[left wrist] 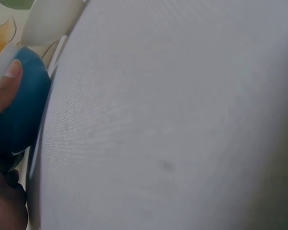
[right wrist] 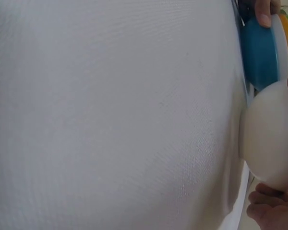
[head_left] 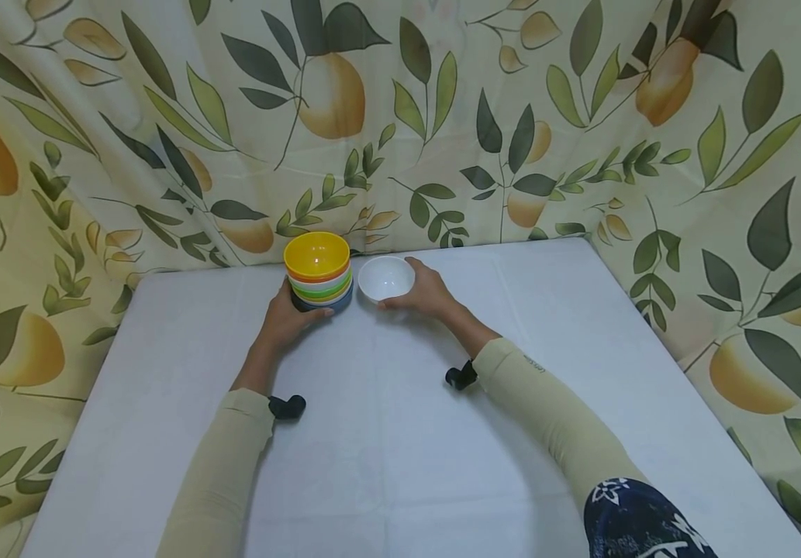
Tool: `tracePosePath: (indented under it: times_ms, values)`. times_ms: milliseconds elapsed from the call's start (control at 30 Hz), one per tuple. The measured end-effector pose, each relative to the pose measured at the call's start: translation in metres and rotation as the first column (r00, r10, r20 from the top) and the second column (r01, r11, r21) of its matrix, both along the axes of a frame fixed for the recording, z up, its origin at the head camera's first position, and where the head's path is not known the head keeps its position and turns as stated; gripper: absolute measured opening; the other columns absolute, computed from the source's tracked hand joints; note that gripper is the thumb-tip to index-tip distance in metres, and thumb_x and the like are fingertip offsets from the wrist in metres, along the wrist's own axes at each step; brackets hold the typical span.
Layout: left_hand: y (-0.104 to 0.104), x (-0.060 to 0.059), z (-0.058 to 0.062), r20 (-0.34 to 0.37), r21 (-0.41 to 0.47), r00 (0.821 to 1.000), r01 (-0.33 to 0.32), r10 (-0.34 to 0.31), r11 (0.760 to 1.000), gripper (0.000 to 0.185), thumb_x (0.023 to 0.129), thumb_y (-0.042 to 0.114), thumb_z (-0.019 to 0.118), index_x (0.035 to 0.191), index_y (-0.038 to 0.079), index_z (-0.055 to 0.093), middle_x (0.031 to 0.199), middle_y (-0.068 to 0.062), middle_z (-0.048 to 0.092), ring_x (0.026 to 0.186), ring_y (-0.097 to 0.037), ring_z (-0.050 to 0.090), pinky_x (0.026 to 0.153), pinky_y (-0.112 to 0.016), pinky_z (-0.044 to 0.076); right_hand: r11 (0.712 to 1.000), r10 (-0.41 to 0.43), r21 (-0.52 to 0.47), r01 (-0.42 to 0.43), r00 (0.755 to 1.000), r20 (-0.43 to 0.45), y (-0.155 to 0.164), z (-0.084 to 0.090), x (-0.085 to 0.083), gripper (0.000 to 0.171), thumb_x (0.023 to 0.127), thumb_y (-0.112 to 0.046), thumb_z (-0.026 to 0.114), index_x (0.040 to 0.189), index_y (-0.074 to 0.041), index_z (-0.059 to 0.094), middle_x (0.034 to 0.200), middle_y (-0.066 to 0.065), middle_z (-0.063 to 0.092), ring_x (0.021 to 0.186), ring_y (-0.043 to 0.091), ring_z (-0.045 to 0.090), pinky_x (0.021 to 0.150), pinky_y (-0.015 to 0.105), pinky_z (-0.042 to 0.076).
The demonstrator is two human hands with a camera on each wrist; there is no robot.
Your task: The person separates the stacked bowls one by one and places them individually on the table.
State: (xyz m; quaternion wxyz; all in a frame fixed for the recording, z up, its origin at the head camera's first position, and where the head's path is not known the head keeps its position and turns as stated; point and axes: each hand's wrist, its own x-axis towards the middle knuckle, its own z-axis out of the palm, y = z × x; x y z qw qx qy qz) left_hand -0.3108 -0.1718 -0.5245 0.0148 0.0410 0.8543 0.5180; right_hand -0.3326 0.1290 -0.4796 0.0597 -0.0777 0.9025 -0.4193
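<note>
At the far edge of the white cloth-covered desk [head_left: 400, 434], the left hand [head_left: 287, 318] is cupping curled fingers round the tall stack of coloured plastic bowls [head_left: 319, 273] while the right hand [head_left: 426, 293] is gripping the small white plastic bowl [head_left: 386, 278] just beside it, so a sideways nudge is risking toppling the stack.

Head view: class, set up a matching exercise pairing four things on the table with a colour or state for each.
Column 1:
1. top bowl of the stack
2. bottom bowl of the stack
3. single bowl
4. table cover

Column 2:
A. blue, held by the left hand
B. yellow inside
C. plain white cloth
D. white, held by the right hand

Pairs: 1-B, 2-A, 3-D, 4-C
</note>
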Motion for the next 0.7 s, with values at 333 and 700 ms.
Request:
tracePosePath:
  times_ms: [333,700]
  values:
    - [0.000,0.000,0.003,0.018,-0.018,1.000,-0.004,0.005,1.000,0.113,0.081,0.032,0.094,0.166,0.019,0.021,0.165,-0.011,0.038,0.153,-0.032,0.032,0.128,-0.055,0.018,0.999,0.006,0.031,-0.007,1.000,0.019,0.000,0.004,0.000,0.112,0.072,-0.040,0.098,0.158,-0.001,0.038,0.150,0.020,0.053,0.132,0.036,0.055,0.111,0.050,0.049]
    - [0.000,0.000,0.003,0.011,-0.019,1.000,-0.001,0.001,1.000,0.110,0.082,0.033,0.093,0.165,0.017,0.024,0.165,-0.012,0.039,0.152,-0.034,0.033,0.128,-0.056,0.020,1.000,-0.015,0.021,0.016,1.000,-0.022,-0.016,0.032,-0.005,0.121,0.077,-0.054,0.092,0.166,-0.006,0.026,0.168,0.016,0.034,0.151,0.036,0.036,0.120,0.056,0.038]
